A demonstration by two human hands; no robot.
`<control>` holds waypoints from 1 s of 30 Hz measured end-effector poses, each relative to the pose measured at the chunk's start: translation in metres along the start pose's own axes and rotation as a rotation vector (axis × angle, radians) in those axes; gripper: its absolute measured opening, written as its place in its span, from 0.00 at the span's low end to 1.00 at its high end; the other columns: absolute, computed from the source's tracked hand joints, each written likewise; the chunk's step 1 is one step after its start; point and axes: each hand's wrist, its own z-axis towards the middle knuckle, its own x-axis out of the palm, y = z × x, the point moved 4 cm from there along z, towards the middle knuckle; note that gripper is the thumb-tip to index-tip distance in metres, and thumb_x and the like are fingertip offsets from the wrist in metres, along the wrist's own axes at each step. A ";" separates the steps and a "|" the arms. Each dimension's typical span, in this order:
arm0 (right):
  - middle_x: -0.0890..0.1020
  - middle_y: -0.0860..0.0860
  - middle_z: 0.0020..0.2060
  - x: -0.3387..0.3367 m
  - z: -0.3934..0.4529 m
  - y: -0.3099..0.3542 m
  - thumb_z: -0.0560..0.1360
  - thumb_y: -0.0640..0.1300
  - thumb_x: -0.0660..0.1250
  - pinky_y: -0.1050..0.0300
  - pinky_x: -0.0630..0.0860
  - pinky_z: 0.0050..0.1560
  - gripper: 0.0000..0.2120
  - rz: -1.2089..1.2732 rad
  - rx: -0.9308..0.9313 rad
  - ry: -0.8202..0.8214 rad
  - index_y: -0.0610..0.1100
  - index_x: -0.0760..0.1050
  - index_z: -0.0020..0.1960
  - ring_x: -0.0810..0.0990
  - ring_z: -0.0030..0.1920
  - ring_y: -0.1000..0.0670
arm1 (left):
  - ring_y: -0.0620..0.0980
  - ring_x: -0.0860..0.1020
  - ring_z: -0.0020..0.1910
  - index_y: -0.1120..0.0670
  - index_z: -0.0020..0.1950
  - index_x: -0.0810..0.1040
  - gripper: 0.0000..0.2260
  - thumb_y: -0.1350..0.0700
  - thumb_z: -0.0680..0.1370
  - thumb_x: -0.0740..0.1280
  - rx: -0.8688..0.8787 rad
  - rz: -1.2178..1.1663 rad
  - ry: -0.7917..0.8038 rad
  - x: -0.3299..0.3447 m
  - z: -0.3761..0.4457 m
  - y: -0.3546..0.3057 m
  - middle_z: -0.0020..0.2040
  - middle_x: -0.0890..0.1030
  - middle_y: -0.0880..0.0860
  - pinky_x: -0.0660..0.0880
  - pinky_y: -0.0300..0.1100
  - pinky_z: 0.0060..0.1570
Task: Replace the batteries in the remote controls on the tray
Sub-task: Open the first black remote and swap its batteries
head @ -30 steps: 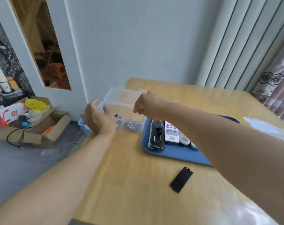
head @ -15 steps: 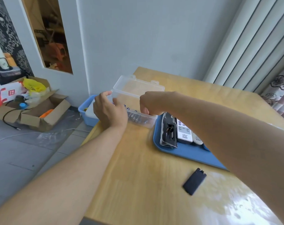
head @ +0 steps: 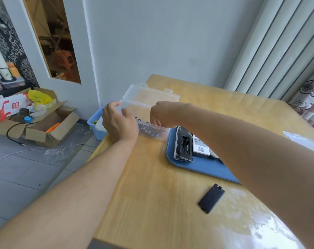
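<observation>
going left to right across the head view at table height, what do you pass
cardboard box → blue bin → left hand → clear battery box → black remote → white remote

Both hands (head: 119, 121) reach the clear box (head: 153, 133) (lid up) beside the tray (head: 203, 168).

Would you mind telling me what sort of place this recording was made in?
Most likely a room in a home: a wooden table beside patterned curtains, and an open cardboard box of household odds and ends on the tiled floor.
</observation>
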 end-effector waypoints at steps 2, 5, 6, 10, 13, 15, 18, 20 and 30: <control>0.81 0.47 0.53 -0.002 -0.003 0.004 0.70 0.24 0.57 0.49 0.82 0.48 0.29 -0.041 -0.003 0.062 0.49 0.81 0.61 0.82 0.48 0.43 | 0.58 0.76 0.61 0.58 0.61 0.77 0.10 0.61 0.80 0.63 0.005 0.006 0.006 0.000 0.000 -0.001 0.61 0.78 0.57 0.71 0.49 0.62; 0.78 0.48 0.51 -0.007 -0.007 0.009 0.73 0.24 0.58 0.54 0.74 0.41 0.29 -0.069 0.013 0.117 0.48 0.79 0.64 0.78 0.47 0.44 | 0.57 0.75 0.61 0.58 0.61 0.76 0.10 0.61 0.81 0.62 0.007 -0.002 -0.004 -0.001 -0.001 -0.002 0.61 0.78 0.57 0.71 0.48 0.61; 0.79 0.48 0.53 -0.007 -0.008 0.009 0.73 0.25 0.58 0.54 0.74 0.41 0.29 -0.071 0.010 0.119 0.49 0.79 0.65 0.78 0.47 0.44 | 0.57 0.75 0.61 0.58 0.61 0.76 0.10 0.61 0.81 0.62 0.005 -0.002 -0.013 -0.002 -0.001 -0.003 0.61 0.78 0.57 0.71 0.48 0.61; 0.83 0.50 0.51 -0.004 -0.009 0.001 0.73 0.31 0.64 0.50 0.80 0.46 0.19 0.042 -0.005 0.043 0.53 0.83 0.50 0.82 0.49 0.44 | 0.57 0.75 0.62 0.59 0.61 0.76 0.11 0.57 0.83 0.60 -0.005 -0.025 -0.057 -0.003 0.000 -0.001 0.61 0.79 0.57 0.69 0.46 0.60; 0.84 0.50 0.48 -0.016 -0.028 -0.019 0.76 0.43 0.72 0.52 0.78 0.47 0.04 0.239 0.047 -0.196 0.50 0.81 0.50 0.81 0.49 0.45 | 0.60 0.76 0.60 0.60 0.60 0.77 0.13 0.55 0.81 0.61 0.030 -0.058 -0.092 -0.002 0.001 0.000 0.59 0.80 0.58 0.67 0.48 0.60; 0.84 0.50 0.46 -0.018 -0.050 -0.037 0.76 0.44 0.72 0.51 0.78 0.48 0.04 0.439 0.094 -0.389 0.50 0.78 0.50 0.81 0.49 0.46 | 0.61 0.76 0.60 0.61 0.59 0.77 0.13 0.56 0.80 0.62 0.147 -0.049 -0.134 -0.006 -0.001 -0.007 0.59 0.80 0.59 0.67 0.50 0.61; 0.83 0.50 0.39 0.009 -0.092 -0.062 0.77 0.37 0.70 0.50 0.80 0.48 0.16 1.011 0.159 -0.588 0.46 0.76 0.63 0.84 0.43 0.45 | 0.61 0.74 0.64 0.63 0.60 0.77 0.11 0.60 0.79 0.67 0.588 -0.022 -0.032 -0.008 -0.022 -0.032 0.63 0.78 0.60 0.67 0.52 0.67; 0.82 0.47 0.38 0.038 -0.115 -0.071 0.79 0.33 0.66 0.53 0.82 0.46 0.19 1.435 0.157 -0.649 0.44 0.73 0.68 0.83 0.41 0.45 | 0.60 0.76 0.62 0.61 0.59 0.78 0.11 0.60 0.77 0.69 0.860 -0.013 0.169 -0.005 -0.054 -0.054 0.61 0.79 0.58 0.70 0.54 0.63; 0.79 0.46 0.40 0.111 -0.170 -0.074 0.80 0.37 0.63 0.64 0.64 0.27 0.07 2.347 0.445 -0.605 0.43 0.76 0.56 0.71 0.30 0.51 | 0.56 0.78 0.60 0.55 0.68 0.66 0.23 0.42 0.80 0.64 0.708 0.939 0.746 0.020 -0.147 -0.115 0.62 0.75 0.54 0.68 0.47 0.46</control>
